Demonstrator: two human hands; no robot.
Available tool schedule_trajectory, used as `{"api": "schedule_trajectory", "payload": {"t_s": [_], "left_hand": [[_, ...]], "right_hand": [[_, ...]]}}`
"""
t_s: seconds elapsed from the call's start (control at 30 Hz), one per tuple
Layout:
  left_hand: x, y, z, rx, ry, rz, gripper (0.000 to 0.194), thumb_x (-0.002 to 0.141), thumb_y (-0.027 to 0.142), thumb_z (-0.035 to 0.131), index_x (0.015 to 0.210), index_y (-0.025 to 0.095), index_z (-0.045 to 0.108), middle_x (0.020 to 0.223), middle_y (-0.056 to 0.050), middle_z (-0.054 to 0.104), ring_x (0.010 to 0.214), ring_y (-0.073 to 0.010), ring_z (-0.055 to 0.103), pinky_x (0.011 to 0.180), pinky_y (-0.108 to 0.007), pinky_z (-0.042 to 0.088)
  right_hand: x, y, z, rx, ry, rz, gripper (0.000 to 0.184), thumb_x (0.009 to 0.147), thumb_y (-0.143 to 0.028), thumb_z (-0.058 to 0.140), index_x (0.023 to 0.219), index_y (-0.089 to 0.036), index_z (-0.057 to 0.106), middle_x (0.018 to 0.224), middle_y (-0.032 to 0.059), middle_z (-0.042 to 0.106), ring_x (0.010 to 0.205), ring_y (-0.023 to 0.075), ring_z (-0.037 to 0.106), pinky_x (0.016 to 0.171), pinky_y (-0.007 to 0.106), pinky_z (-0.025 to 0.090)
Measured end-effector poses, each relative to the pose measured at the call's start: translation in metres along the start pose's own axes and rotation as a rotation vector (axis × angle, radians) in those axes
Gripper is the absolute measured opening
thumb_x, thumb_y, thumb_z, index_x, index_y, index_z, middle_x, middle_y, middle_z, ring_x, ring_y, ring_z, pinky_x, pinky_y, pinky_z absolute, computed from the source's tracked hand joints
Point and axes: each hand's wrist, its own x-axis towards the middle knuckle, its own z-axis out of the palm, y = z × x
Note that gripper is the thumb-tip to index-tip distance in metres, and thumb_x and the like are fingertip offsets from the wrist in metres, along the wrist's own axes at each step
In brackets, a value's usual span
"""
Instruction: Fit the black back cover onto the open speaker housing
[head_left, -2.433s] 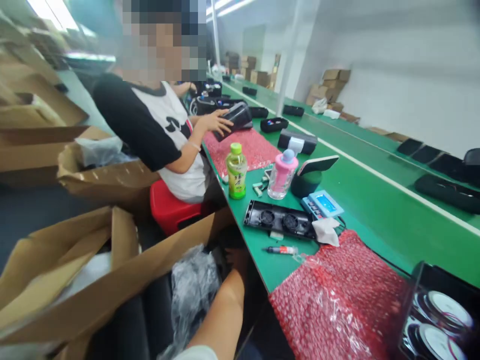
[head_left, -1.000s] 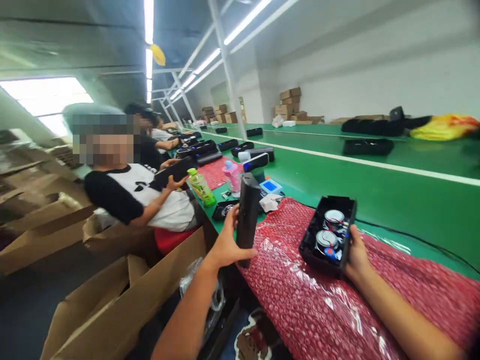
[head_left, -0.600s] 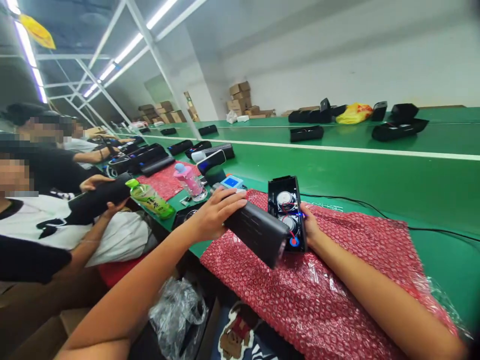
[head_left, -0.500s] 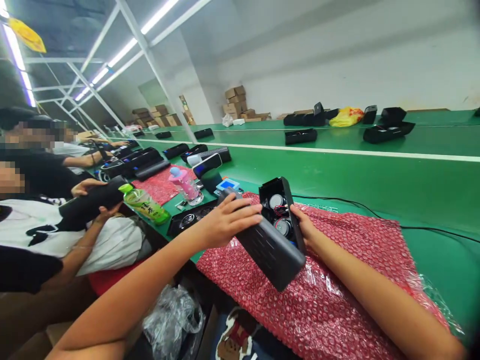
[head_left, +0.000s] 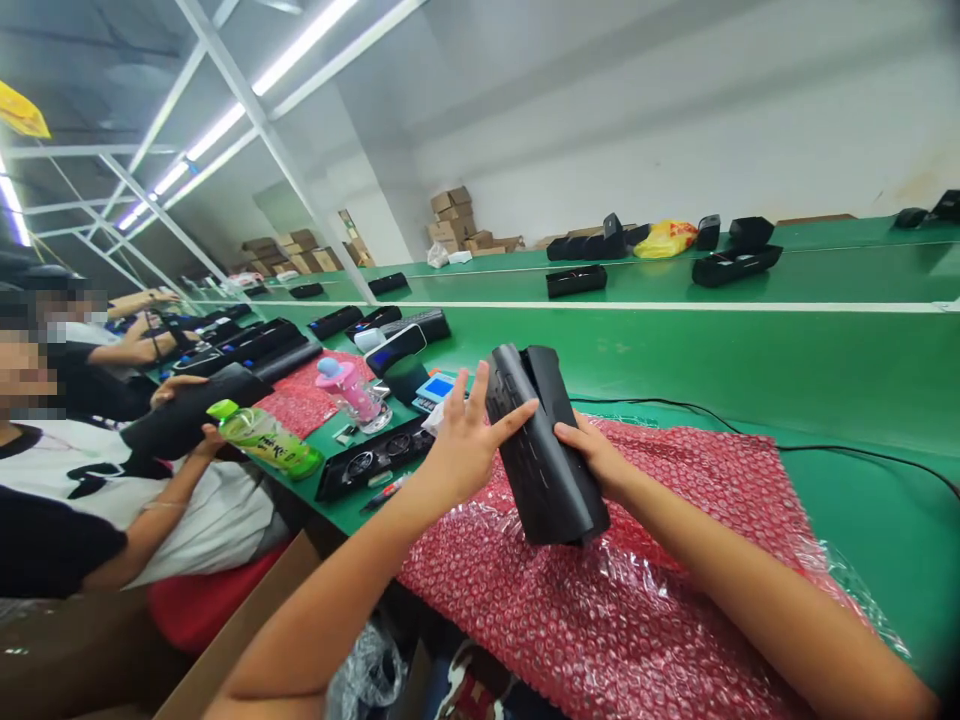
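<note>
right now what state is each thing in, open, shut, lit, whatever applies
Black casing: held, halves not flush, gap at top
Green-capped bottle: cap on
Pink cup: blue top on
Blue meter: screen lit
Phone: propped up
Black panel: lying, round parts facing up
Red bubble wrap: spread out, rumpled

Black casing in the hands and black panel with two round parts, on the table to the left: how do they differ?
The black casing is held up, steeply tilted, by the left hand and right hand; the black panel lies on the green table.
The casing shows a mostly smooth outer face; the panel shows two round parts.
Both are black and elongated.
</note>
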Motion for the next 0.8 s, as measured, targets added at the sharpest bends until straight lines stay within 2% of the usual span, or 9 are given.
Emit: {"api": "schedule_trajectory", "payload": {"t_s": [0.07,0.13,0.17,0.23,0.3,0.33,0.47,0.63,0.8], "left_hand": [[0.004,0.013,0.016,-0.34,0.032,-0.105,0.063,0.088,0.01,0.049,0.145,0.039,0.05,0.167,0.005,-0.007,0.156,-0.036,0.002,0.126,-0.061,0.013],[0.013,0.024,0.035,-0.729,0.193,-0.192,0.056,0.092,0.027,0.053,0.147,0.038,0.046,0.168,0.004,-0.001,0.156,-0.031,0.009,0.127,-0.049,0.023],[0.019,0.03,0.044,-0.884,0.305,-0.233,0.061,0.092,0.036,0.058,0.15,0.038,0.04,0.167,0.002,0.006,0.155,-0.0297,0.015,0.126,-0.046,0.027],[0.029,0.039,0.058,-1.063,0.475,-0.298,0.087,0.083,0.051,0.07,0.155,0.039,0.023,0.163,-0.004,0.021,0.15,-0.0293,0.029,0.123,-0.044,0.034],[0.038,0.047,0.065,-1.126,0.517,-0.341,0.107,0.073,0.056,0.08,0.156,0.036,0.015,0.156,-0.009,0.034,0.141,-0.0298,0.043,0.119,-0.044,0.039],[0.042,0.049,0.067,-1.151,0.507,-0.353,0.11,0.07,0.056,0.082,0.155,0.035,0.016,0.152,-0.01,0.039,0.137,-0.0301,0.047,0.117,-0.045,0.041],[0.051,0.053,0.067,-1.31,0.45,-0.36,0.102,0.07,0.056,0.082,0.151,0.034,0.026,0.147,-0.01,0.046,0.134,-0.0312,0.051,0.113,-0.046,0.044],[0.052,0.05,0.067,-1.395,0.431,-0.393,0.099,0.069,0.053,0.083,0.15,0.032,0.029,0.144,-0.01,0.05,0.133,-0.0311,0.052,0.112,-0.047,0.045],[0.044,0.041,0.068,-1.329,0.471,-0.401,0.101,0.069,0.052,0.083,0.152,0.035,0.028,0.132,-0.008,0.058,0.121,-0.0269,0.06,0.104,-0.042,0.051]], "right_hand": [[-0.001,-0.007,0.002,-0.034,0.051,-0.095,0.076,0.06,-0.053,0.088,0.122,-0.025,0.055,0.11,0.0051,0.07,0.093,0.0268,0.068,0.083,0.039,0.055],[-0.004,-0.016,0.003,-0.082,0.064,-0.215,0.082,0.061,-0.048,0.089,0.13,-0.027,0.051,0.119,0.0044,0.067,0.105,0.028,0.066,0.094,0.042,0.053],[-0.006,-0.021,0.003,-0.108,0.062,-0.271,0.085,0.062,-0.046,0.088,0.135,-0.029,0.047,0.126,0.0042,0.064,0.113,0.0284,0.063,0.101,0.044,0.051],[-0.009,-0.031,0.0,-0.176,0.049,-0.352,0.091,0.067,-0.044,0.086,0.144,-0.031,0.041,0.142,0.0037,0.055,0.129,0.0289,0.053,0.113,0.047,0.042],[-0.011,-0.04,-0.006,-0.253,0.044,-0.378,0.095,0.067,-0.043,0.086,0.149,-0.033,0.04,0.15,0.0032,0.047,0.137,0.0305,0.046,0.116,0.049,0.037],[-0.011,-0.043,-0.009,-0.28,0.054,-0.381,0.098,0.064,-0.043,0.088,0.149,-0.034,0.04,0.15,0.0034,0.047,0.137,0.0316,0.046,0.116,0.05,0.038],[-0.01,-0.048,-0.015,-0.24,0.135,-0.378,0.111,0.054,-0.045,0.092,0.151,-0.03,0.04,0.134,0.0064,0.059,0.121,0.033,0.058,0.103,0.048,0.049],[-0.012,-0.05,-0.009,-0.213,0.23,-0.314,0.119,0.049,-0.046,0.093,0.153,-0.024,0.038,0.102,0.0042,0.069,0.086,0.0262,0.067,0.078,0.04,0.056],[-0.015,-0.052,-0.004,-0.151,0.234,-0.26,0.117,0.05,-0.043,0.092,0.153,-0.025,0.039,0.105,0.0047,0.07,0.082,0.0247,0.067,0.072,0.037,0.057]]}}
